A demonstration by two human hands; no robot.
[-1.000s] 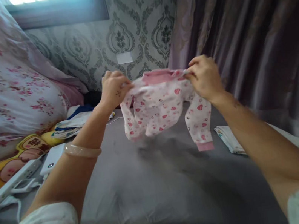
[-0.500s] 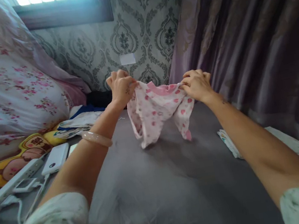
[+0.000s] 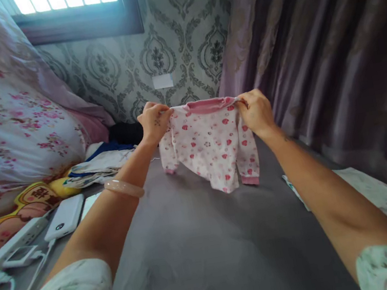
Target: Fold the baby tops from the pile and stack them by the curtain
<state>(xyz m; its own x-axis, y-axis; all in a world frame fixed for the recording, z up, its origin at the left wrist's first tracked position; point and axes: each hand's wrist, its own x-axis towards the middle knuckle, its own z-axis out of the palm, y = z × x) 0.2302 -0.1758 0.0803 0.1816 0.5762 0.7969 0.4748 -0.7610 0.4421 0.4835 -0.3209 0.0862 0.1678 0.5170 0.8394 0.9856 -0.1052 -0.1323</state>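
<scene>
A small white baby shirt (image 3: 209, 147) with pink hearts, a pink collar and pink cuffs hangs between my hands above the grey bed sheet (image 3: 211, 251). My left hand (image 3: 155, 121) pinches its left shoulder. At the other shoulder, my right hand (image 3: 255, 111) has its fingers closed on the cloth. The collar is stretched nearly level, and both sleeves hang down at the sides. The lower hem slants, lower towards the right. Whether the hem touches the sheet I cannot tell.
Folded clothes (image 3: 102, 161) lie at the left back, by a yellow cartoon cushion (image 3: 9, 223). A white power bank (image 3: 64, 217), a power strip (image 3: 13, 247) and cables are at the left. Folded white cloth (image 3: 375, 191) lies right, beside a purple curtain (image 3: 314, 70).
The shirt was bunched and swinging; now it hangs flatter and more spread, its front and both sleeves showing. My hands still grip the shoulders. The view has shifted slightly.
</scene>
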